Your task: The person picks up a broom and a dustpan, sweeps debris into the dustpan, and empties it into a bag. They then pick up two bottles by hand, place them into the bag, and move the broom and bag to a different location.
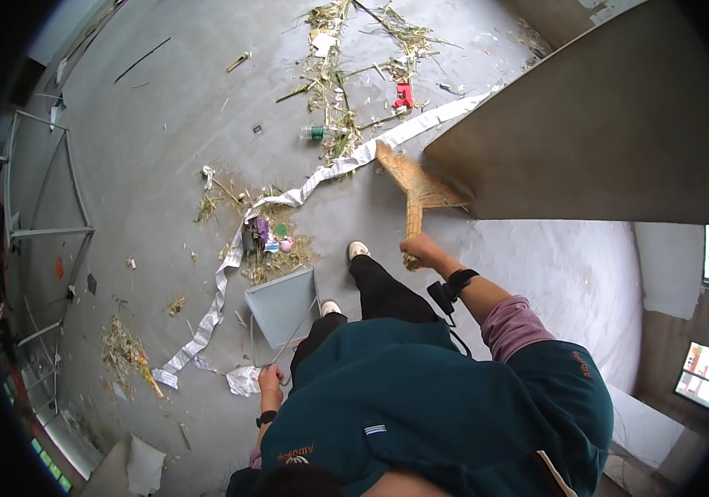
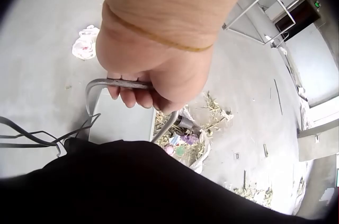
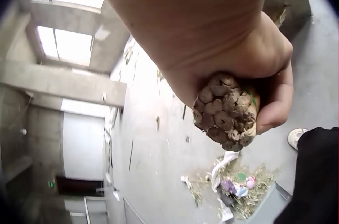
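My right hand (image 1: 422,250) grips the bound handle of a straw broom (image 1: 414,184); its spread bristles reach the floor beside a grey wall block. In the right wrist view, the cut stalk ends of the broom handle (image 3: 225,113) poke out of the fist. Lower down, my left hand (image 1: 271,379) has its fingers curled round the thin metal handle (image 2: 124,83) of a grey dustpan (image 1: 282,306). The dustpan lies on the floor before my left foot. At its front edge sits a heap of straw and litter (image 1: 276,258), with purple, pink and green pieces in it.
A long crumpled white strip (image 1: 309,189) snakes across the floor. Beyond it lie straw rows, a green-labelled plastic bottle (image 1: 315,132) and a red piece (image 1: 404,96). The wall block (image 1: 586,124) stands at right, a metal frame (image 1: 48,228) at left. More straw (image 1: 122,348) lies lower left.
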The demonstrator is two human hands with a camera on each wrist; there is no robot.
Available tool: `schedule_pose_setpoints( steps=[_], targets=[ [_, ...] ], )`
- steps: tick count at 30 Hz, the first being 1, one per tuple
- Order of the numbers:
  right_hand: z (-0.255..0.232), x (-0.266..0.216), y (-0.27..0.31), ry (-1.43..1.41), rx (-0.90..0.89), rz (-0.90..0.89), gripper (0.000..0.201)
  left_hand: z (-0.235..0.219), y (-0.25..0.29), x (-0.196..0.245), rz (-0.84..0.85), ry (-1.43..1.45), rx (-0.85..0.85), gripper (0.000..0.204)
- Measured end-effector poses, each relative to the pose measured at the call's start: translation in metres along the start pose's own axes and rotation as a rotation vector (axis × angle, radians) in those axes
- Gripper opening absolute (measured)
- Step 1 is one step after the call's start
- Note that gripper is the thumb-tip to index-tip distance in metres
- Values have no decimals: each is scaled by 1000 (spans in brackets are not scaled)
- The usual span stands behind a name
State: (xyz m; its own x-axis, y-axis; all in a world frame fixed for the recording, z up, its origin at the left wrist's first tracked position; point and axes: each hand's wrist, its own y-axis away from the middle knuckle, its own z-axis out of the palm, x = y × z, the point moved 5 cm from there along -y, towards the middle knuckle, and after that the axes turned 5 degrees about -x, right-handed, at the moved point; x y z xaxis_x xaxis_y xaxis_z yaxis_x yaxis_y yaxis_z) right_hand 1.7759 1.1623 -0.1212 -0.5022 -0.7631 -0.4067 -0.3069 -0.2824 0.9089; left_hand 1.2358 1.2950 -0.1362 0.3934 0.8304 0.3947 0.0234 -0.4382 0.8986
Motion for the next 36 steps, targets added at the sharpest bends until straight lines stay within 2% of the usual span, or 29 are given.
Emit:
schedule_pose_setpoints(
  steps=[1, 4, 5, 8, 9, 11, 12, 14, 17, 21, 22, 23, 25, 28, 31, 34, 36],
  targets=[
    [2, -5, -2, 301, 46, -6, 28, 9, 5, 6, -3, 5, 3, 13],
    [10, -28, 23, 658, -43, -14, 35, 30, 18, 16, 33, 2, 18, 15],
    [12, -33, 29, 669, -50, -9, 35, 36, 21, 16, 23, 10, 24, 15],
    [31, -42, 36, 825, -231, -65, 34, 48, 18, 26, -7, -13, -8, 14],
    [35, -47, 38, 823, -219, -67, 34, 50, 12, 28, -3, -13, -18, 14],
    [49, -53, 47, 949, -336, -106, 30, 50, -3, 32, 11, 24, -5, 13],
    [48, -59, 54, 952, -321, -107, 30, 48, -11, 33, 16, 28, -18, 13],
    [50, -63, 73, 681, -489, 40, 27, 45, -22, 29, 3, 53, -75, 12],
    [42, -58, 94, 598, -535, -27, 28, 34, -33, 21, 31, 80, -53, 12],
    [24, -60, 127, 521, -425, -53, 31, 28, -30, 11, 21, 51, -68, 12],
    [19, -61, 130, 498, -351, -69, 31, 28, -31, 6, 6, 77, -70, 12],
    [16, -60, 126, 505, -345, -69, 31, 28, -33, 0, -12, 104, -67, 11],
    [6, -57, 110, 221, -237, -8, 23, 29, -36, -5, -9, 128, -88, 11],
    [5, -77, 83, -103, -179, -10, 22, 30, -33, -13, 6, 158, -80, 11],
    [-3, -97, 36, -354, -204, -5, 16, 31, -25, -12, 10, 196, -44, 12],
    [-2, -111, 13, -330, -177, 52, 17, 31, -20, -18, -9, 246, -7, 12],
    [6, -109, 3, -197, -129, 117, 16, 30, -16, -24, -24, 264, 26, 12]
  ],
)
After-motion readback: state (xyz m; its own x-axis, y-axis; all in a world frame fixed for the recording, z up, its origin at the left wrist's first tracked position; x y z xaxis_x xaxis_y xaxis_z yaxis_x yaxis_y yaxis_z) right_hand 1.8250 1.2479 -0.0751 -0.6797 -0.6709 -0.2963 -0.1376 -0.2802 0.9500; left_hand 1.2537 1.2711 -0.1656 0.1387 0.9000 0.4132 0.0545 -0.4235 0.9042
